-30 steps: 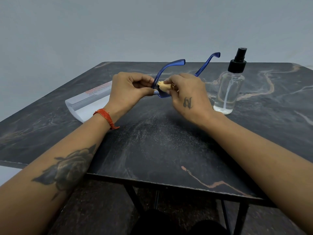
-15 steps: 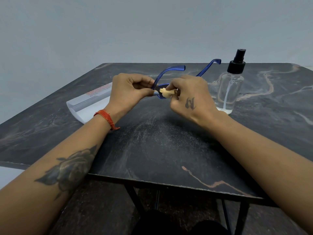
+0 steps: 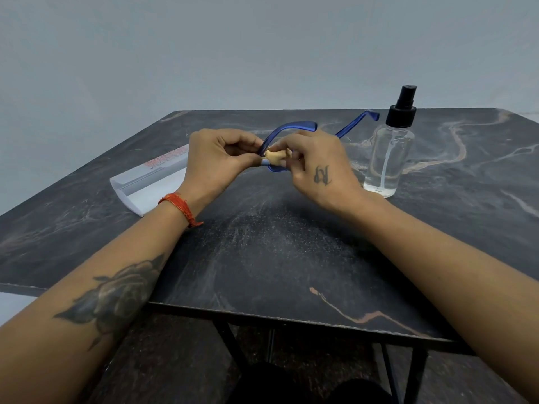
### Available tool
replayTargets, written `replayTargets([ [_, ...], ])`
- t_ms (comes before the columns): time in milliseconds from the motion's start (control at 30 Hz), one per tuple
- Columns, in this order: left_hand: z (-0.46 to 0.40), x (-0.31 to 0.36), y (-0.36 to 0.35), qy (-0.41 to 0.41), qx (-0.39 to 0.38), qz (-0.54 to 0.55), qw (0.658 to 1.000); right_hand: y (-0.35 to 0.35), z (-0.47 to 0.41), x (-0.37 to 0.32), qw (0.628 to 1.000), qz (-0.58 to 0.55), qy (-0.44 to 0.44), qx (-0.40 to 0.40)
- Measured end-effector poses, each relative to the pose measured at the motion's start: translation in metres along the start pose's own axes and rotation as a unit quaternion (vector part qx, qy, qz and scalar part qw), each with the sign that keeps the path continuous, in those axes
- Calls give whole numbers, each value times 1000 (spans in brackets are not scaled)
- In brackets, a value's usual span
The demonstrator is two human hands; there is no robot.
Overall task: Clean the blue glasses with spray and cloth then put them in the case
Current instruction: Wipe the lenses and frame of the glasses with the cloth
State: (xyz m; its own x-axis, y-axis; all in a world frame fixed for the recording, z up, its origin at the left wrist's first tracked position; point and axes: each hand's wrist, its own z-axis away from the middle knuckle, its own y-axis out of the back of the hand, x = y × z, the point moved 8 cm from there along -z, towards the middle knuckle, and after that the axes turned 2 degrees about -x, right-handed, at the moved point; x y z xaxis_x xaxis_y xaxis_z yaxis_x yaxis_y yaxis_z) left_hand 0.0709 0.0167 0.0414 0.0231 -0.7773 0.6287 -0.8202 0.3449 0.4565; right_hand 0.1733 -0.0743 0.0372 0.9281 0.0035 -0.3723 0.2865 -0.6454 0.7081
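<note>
The blue glasses (image 3: pixel 291 127) are held above the table with both temple arms open and pointing away from me. My left hand (image 3: pixel 217 158) pinches the frame at its left end. My right hand (image 3: pixel 316 166) presses a small bunched beige cloth (image 3: pixel 276 155) against the left lens; most of the front frame is hidden behind my fingers. A clear spray bottle (image 3: pixel 389 153) with a black pump top stands upright just right of my right hand. The white glasses case (image 3: pixel 147 177) lies on the table behind my left wrist.
The dark marbled table (image 3: pixel 277 258) stretches in front of me, its near edge below my forearms. A plain grey wall rises behind it. Black table legs show beneath the front edge.
My right hand has shifted the cloth slightly along the lens, and the glasses have tilted a little with their arms lowering. The bottle and case have stayed put.
</note>
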Motion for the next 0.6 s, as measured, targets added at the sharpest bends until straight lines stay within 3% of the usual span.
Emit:
replayTargets([
  [300,-1,2,4,-8,2,17,1000,7,6,-8,996,47,74,-1],
  [600,0,8,5,-43,9,12,999,11,6,-11,994,60,69,57],
])
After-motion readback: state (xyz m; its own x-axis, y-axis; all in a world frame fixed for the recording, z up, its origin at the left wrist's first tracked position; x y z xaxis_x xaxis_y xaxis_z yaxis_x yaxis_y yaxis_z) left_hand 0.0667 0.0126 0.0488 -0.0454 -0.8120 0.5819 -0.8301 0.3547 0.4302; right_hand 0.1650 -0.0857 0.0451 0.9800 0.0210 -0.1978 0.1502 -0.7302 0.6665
